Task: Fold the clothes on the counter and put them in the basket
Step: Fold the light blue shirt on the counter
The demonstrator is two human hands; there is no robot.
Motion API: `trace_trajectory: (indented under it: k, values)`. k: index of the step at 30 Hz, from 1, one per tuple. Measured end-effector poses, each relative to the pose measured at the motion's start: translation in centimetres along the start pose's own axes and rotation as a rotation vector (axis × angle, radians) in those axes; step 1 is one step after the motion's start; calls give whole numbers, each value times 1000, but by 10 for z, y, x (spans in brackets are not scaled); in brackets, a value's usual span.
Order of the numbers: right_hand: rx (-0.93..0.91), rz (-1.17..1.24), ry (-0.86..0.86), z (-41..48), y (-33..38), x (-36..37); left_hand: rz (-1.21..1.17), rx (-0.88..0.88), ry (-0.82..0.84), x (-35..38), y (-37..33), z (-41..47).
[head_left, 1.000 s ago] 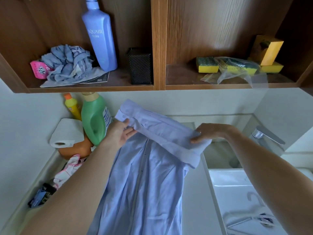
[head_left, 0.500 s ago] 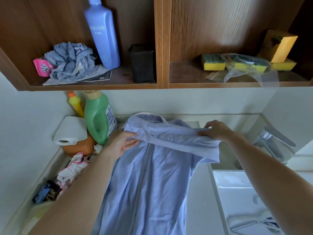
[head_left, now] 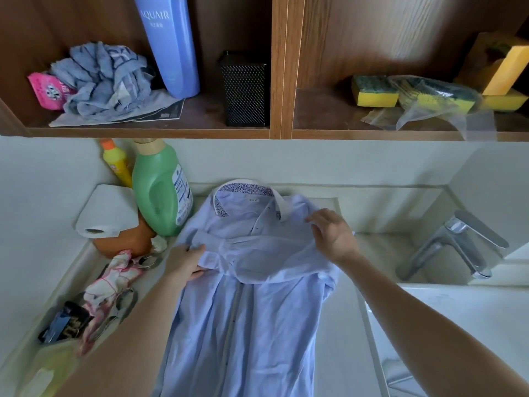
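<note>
While the light-blue dress shirt [head_left: 252, 310] lay front up down the centre of the frame on the desk [head_left: 339, 348], collar [head_left: 246, 190] toward the top, the step in hand looked like laying a sleeve [head_left: 272, 253] across the chest. The left hand [head_left: 186, 262], centre-left, pinched the sleeve's edge btw thumb and fingers [head_left: 197, 273]. The right hand [head_left: 335, 237], centre-right, rested on the shoulder w/ fingers [head_left: 320, 216] loosely spread, gripping nothing.

To do it well, IMO:
- Pull the sleeve flat and square to the placket, no bunching underneath.
- Press the shoulder w/ the flat right palm so the body doesn't slide toward the sink [head_left: 458, 325] at right.
- Smooth the wrinkles outward before the next fold.
- Keep the fabric off the green detergent bottle [head_left: 160, 193], which touched the shirt's upper-left edge.

Hard to tell or hidden:
- No basket was in frame, so where the shirt goes next was unknown.
- The hem ran off the bottom edge.
- The left forearm covered the shirt's lower-left side.
- Whether the other sleeve was folded already: couldn't say.
- The clutter at lower left read only as a pink-and-white rag [head_left: 114, 279] plus dark bits.
</note>
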State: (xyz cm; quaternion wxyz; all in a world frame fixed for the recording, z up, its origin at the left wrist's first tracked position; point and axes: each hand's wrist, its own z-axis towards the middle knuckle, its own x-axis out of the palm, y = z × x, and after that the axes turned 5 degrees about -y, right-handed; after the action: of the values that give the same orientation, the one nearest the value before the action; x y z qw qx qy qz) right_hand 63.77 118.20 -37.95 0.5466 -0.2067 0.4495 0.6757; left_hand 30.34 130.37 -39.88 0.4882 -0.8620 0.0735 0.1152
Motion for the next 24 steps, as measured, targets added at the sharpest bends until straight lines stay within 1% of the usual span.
trace_trajectory:
  k: [1,3,4,6,7,9,11,13,16,18,19,20,21,23,24]
  values:
    - [-37,30,53,-7,10,9,60,76,-52,-2,1,7]
    - [-86,-27,216,-25,22,29,248,180,-162,-8,7,22]
    - [-57,-93,357,-35,24,36,314,192,-200,-11,12,26]
    - [69,-226,600,-59,12,44,340,169,-212,-19,19,26]
    - [128,-269,647,-70,2,46,332,156,-214,-21,22,23]
    - [194,-310,642,-78,-11,42,335,151,-222,-24,26,24]
    - [218,-363,655,-77,-19,38,403,195,-195,-23,26,24]
    - [244,-411,689,-67,-25,35,443,241,-104,-21,21,21]
    - [288,-514,783,-40,-23,30,433,301,48,-30,16,14]
    - [223,-578,754,-22,-5,35,415,326,34,-40,18,14]
    - [180,-561,682,-18,10,39,397,316,-3,-45,21,16]
    - [129,-497,588,-18,26,45,384,325,-43,-51,24,15]
    - [98,-404,550,-22,43,51,403,359,-87,-59,26,12]
    - [92,-250,585,-44,65,62,505,437,-125,-68,34,9]
    - [98,-261,619,-58,69,65,544,443,-133,-73,39,6]
